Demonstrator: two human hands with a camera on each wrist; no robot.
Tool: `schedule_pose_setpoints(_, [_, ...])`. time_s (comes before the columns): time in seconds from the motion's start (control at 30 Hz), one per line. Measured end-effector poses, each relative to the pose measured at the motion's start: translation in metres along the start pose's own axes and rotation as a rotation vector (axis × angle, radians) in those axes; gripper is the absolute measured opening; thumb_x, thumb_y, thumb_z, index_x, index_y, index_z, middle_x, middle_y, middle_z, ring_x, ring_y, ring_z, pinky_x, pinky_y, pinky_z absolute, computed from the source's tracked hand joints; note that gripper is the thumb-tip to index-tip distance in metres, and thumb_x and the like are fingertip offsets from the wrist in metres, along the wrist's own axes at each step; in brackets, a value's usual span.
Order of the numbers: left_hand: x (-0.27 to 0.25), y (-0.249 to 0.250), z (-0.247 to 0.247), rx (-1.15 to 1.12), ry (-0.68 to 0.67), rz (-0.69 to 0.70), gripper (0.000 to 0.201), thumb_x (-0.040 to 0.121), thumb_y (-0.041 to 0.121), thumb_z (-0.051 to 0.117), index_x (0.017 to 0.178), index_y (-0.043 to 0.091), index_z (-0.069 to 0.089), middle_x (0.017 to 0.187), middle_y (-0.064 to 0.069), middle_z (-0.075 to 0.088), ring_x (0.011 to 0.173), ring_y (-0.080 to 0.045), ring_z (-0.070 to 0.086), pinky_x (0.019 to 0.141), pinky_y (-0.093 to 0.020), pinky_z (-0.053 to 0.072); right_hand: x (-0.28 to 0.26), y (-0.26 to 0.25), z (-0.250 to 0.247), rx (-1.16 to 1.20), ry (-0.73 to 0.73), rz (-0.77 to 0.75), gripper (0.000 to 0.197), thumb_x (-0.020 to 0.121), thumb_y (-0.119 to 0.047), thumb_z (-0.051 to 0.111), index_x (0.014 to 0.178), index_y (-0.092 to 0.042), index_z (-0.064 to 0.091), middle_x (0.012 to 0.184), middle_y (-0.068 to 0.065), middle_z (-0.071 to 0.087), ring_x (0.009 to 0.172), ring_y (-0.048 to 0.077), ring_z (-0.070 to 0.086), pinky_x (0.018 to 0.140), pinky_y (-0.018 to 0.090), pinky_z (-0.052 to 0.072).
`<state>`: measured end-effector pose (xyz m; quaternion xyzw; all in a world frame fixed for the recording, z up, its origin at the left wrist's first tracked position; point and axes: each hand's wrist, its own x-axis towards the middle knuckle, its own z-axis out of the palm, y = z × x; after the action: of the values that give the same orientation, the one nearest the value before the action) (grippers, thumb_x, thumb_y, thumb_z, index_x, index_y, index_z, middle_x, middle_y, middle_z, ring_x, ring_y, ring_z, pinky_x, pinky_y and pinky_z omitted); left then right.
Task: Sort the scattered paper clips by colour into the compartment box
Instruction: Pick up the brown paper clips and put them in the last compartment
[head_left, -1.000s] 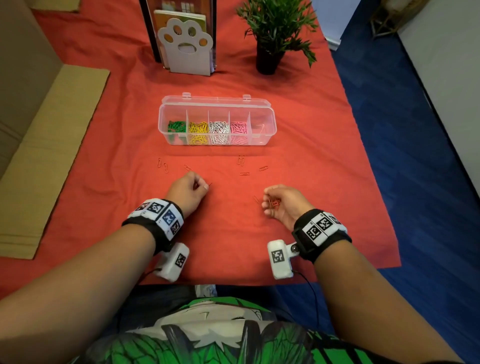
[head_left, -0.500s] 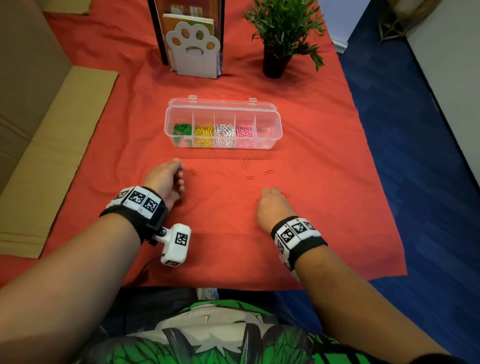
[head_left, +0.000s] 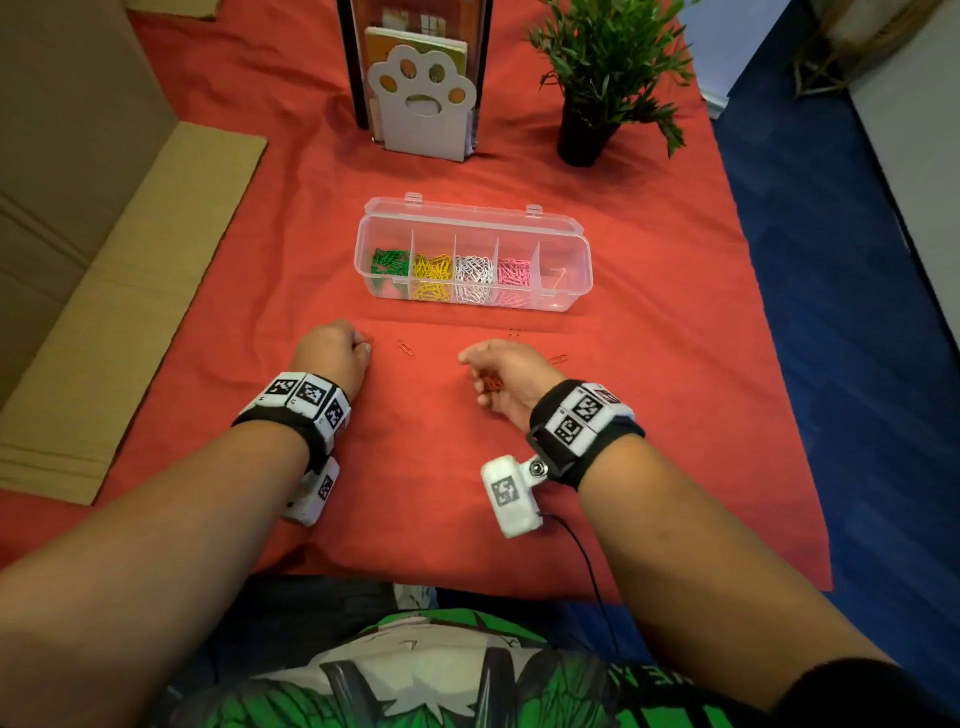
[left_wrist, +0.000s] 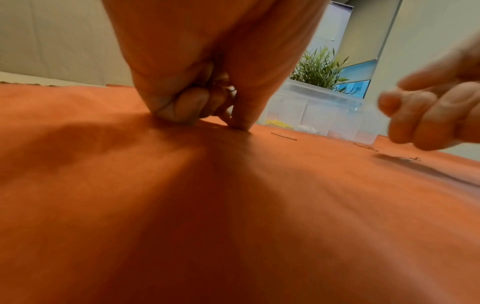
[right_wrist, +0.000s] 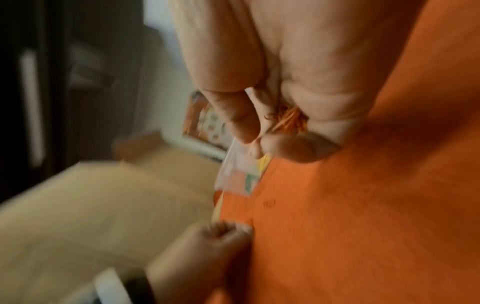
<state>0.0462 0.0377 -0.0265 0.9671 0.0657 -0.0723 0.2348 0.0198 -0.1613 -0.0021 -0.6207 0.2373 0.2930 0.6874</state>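
Note:
A clear compartment box (head_left: 571, 301) holds green, yellow, white and pink clips in separate cells; one orange clip (head_left: 558, 275) lies in its right-hand cell. My left hand (head_left: 358, 348) is curled, knuckles and thumb tip down on the red cloth, with orange clips (left_wrist: 223, 87) tucked in the palm. Turned on its side, my right hand (head_left: 478, 374) holds a bunch of orange clips (right_wrist: 288, 119) in its curled fingers. Loose orange clips lie between the hands and the box: one (head_left: 406, 347) just right of the left hand, others (head_left: 558, 358) beside the right hand.
A paw-shaped white holder (head_left: 421, 104) with books and a potted plant (head_left: 608, 62) stand behind the box. Flat cardboard (head_left: 130, 291) lies along the left. The cloth's right edge (head_left: 769, 364) drops to blue floor.
The left hand shifted left and forward along the cloth. The right hand went palm-down half a second ago, then moved forward and turned on its side, its orange clips showing again.

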Motion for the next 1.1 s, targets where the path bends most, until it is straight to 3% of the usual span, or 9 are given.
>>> schedule_pose_setpoints(0.1, [-0.004,-0.002,-0.002,0.004,-0.03,0.011,0.02,0.088,0.018,0.055,0.095,0.001,0.063,0.107,-0.022,0.066,0.101,-0.038,0.058,0.084,-0.037,0.043,0.02,-0.01,0.024,-0.555,0.088,-0.063,0.019,0.085,-0.01,0.052,0.068,-0.019,0.053,0.059,0.002,0.049,0.049,0.017,0.045,0.044,0.019,0.037])
schedule_pose_setpoints(0.23, [-0.007,-0.008,-0.007,-0.229,-0.021,-0.096,0.019,0.089,0.02,0.054,0.093,0.004,0.062,0.086,-0.016,0.065,0.081,-0.03,0.059,0.074,-0.034,0.043,0.036,-0.015,0.047,-1.118,0.193,-0.284,0.019,0.088,-0.018,0.049,0.096,-0.006,0.062,0.105,0.017,0.065,0.101,0.032,0.061,0.083,0.031,0.047])
schedule_pose_setpoints(0.37, [-0.011,-0.009,-0.019,-0.984,-0.174,-0.514,0.021,0.088,0.017,0.046,0.066,0.018,0.049,0.058,0.0,0.041,0.044,-0.012,0.037,0.041,-0.017,0.029,0.047,-0.007,0.063,-1.26,0.191,-0.403,0.034,0.09,-0.018,0.051,0.118,0.0,0.047,0.123,0.021,0.05,0.11,0.036,0.055,0.092,0.038,0.046])
schedule_pose_setpoints(0.43, [-0.015,-0.012,-0.031,-1.3,-0.303,-0.651,0.019,0.08,0.018,0.041,0.062,0.019,0.044,0.055,0.002,0.039,0.042,-0.01,0.034,0.04,-0.015,0.026,0.05,-0.005,0.069,-1.314,0.178,-0.419,0.035,0.089,-0.012,0.051,0.12,0.0,0.042,0.123,0.021,0.048,0.11,0.037,0.055,0.091,0.04,0.047])
schedule_pose_setpoints(0.57, [-0.02,-0.024,-0.043,-1.538,-0.399,-0.636,0.013,0.062,0.025,0.043,0.061,0.014,0.049,0.055,-0.002,0.049,0.047,-0.015,0.041,0.047,-0.018,0.032,0.049,-0.009,0.075,-1.361,0.13,-0.366,0.04,0.083,0.004,0.043,0.123,0.002,0.039,0.126,0.023,0.046,0.112,0.037,0.054,0.093,0.041,0.047])
schedule_pose_setpoints(0.73, [-0.01,-0.018,-0.024,-1.085,-0.208,-0.573,0.035,0.091,0.036,0.046,0.061,0.017,0.052,0.049,0.002,0.043,0.032,-0.006,0.035,0.037,-0.013,0.028,0.047,-0.012,0.059,-1.3,0.144,-0.314,0.032,0.086,-0.003,0.044,0.117,0.001,0.046,0.123,0.021,0.052,0.112,0.035,0.055,0.091,0.036,0.046])
schedule_pose_setpoints(0.87, [-0.008,-0.016,-0.014,-0.216,-0.033,-0.175,0.028,0.082,0.038,0.063,0.073,0.011,0.065,0.071,-0.011,0.065,0.07,-0.027,0.06,0.065,-0.031,0.043,0.041,-0.016,0.052,-1.327,0.196,-0.416,0.024,0.089,-0.013,0.045,0.109,-0.001,0.054,0.116,0.019,0.058,0.109,0.034,0.056,0.087,0.035,0.047])
schedule_pose_setpoints(0.97, [-0.009,-0.014,-0.009,0.014,-0.031,-0.033,0.028,0.079,0.033,0.066,0.096,0.011,0.07,0.1,-0.011,0.071,0.097,-0.03,0.064,0.082,-0.033,0.049,0.039,-0.017,0.06,-1.436,0.185,-0.506,0.027,0.09,-0.012,0.047,0.114,-0.003,0.054,0.118,0.017,0.057,0.109,0.035,0.057,0.088,0.038,0.048])
schedule_pose_setpoints(1.1, [-0.009,-0.014,-0.005,0.151,-0.062,0.043,0.025,0.085,0.029,0.058,0.092,0.007,0.068,0.101,-0.018,0.068,0.096,-0.035,0.062,0.082,-0.038,0.051,0.037,-0.013,0.073,-1.606,0.174,-0.574,0.032,0.089,0.001,0.039,0.12,0.001,0.049,0.121,0.018,0.054,0.11,0.035,0.057,0.087,0.04,0.047])
